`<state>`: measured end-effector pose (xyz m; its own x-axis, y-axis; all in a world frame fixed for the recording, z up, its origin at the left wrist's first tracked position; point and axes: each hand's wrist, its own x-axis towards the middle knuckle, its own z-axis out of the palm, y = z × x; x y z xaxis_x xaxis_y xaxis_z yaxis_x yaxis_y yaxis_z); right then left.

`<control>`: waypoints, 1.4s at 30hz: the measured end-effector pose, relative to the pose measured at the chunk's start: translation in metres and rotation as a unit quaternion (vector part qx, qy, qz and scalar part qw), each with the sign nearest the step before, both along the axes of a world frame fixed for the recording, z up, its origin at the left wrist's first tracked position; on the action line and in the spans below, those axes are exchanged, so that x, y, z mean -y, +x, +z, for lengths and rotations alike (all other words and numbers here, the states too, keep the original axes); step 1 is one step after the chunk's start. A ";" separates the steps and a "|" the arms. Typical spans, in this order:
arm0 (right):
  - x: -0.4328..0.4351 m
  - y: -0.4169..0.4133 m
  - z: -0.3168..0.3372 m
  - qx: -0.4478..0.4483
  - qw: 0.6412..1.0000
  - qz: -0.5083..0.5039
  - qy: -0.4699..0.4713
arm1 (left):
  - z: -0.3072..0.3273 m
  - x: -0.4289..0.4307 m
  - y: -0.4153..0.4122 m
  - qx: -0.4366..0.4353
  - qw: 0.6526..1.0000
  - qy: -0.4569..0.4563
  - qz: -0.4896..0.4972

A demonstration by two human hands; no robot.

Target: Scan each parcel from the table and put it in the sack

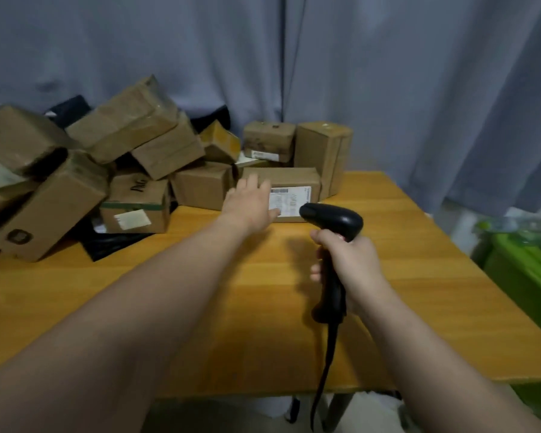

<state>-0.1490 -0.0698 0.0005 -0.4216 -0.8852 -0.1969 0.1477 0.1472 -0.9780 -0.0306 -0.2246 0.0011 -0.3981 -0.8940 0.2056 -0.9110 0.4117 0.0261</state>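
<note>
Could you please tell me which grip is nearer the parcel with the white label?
Left. The left grip touches the labelled parcel; the right grip holds the scanner short of it.

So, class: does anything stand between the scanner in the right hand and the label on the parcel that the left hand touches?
Nothing visible does. The scanner, gripped by the right hand, points at the label on the parcel. The left hand touches the parcel beside the label; its thumb lies at the label's lower left edge.
</note>
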 end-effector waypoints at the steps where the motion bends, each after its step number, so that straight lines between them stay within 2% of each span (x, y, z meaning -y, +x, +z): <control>1: 0.005 -0.004 -0.002 0.013 1.000 0.009 0.004 | -0.001 0.014 -0.007 0.005 1.000 -0.008 -0.004; 4: 0.022 -0.017 -0.006 0.036 0.999 0.025 0.008 | 0.001 0.052 -0.017 0.024 1.000 -0.014 0.001; 7: 0.036 -0.028 -0.006 0.050 0.998 0.028 0.003 | -0.002 0.077 -0.009 0.062 0.997 0.044 0.017; 10: 0.041 -0.032 -0.007 0.049 0.999 0.016 0.005 | -0.006 0.083 0.001 0.010 0.996 0.086 -0.006; 13: 0.037 -0.027 -0.007 0.041 0.999 0.014 0.005 | -0.001 0.065 0.007 -0.019 0.995 0.096 -0.036; 15: 0.030 -0.021 -0.007 0.036 0.999 0.014 0.003 | 0.002 0.045 0.013 -0.019 0.992 0.119 -0.046; 21: -0.011 0.006 -0.003 -0.012 0.999 0.013 -0.031 | 0.004 -0.029 0.056 -0.002 0.992 0.111 -0.068; 25: -0.049 0.021 -0.007 -0.065 0.995 -0.014 -0.074 | -0.006 -0.094 0.093 -0.089 0.986 0.132 -0.057; 28: -0.075 0.029 -0.007 -0.131 0.987 -0.021 -0.092 | -0.014 -0.148 0.114 -0.189 0.962 0.183 -0.068; 30: -0.091 0.034 -0.006 -0.164 0.982 0.005 -0.098 | -0.018 -0.178 0.124 -0.237 0.947 0.204 -0.077; 33: -0.112 0.043 -0.004 -0.193 0.972 0.080 -0.104 | -0.004 -0.202 0.133 -0.290 0.938 0.176 -0.074; 35: -0.120 0.049 -0.005 -0.180 0.972 0.084 -0.121 | 0.019 -0.207 0.135 -0.336 0.927 0.150 -0.075; 37: -0.125 0.056 -0.007 -0.124 0.979 0.066 -0.147 | 0.044 -0.210 0.133 -0.364 0.918 0.129 -0.090; 42: -0.136 0.076 -0.021 0.002 0.989 0.022 -0.145 | 0.059 -0.218 0.127 -0.316 0.935 0.100 -0.124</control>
<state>-0.0734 0.0663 -0.0208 -0.3818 -0.9219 0.0664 0.1514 -0.1332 -0.9795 0.0968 -0.0070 0.0604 -0.4541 -0.8360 0.3081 -0.5647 0.5375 0.6263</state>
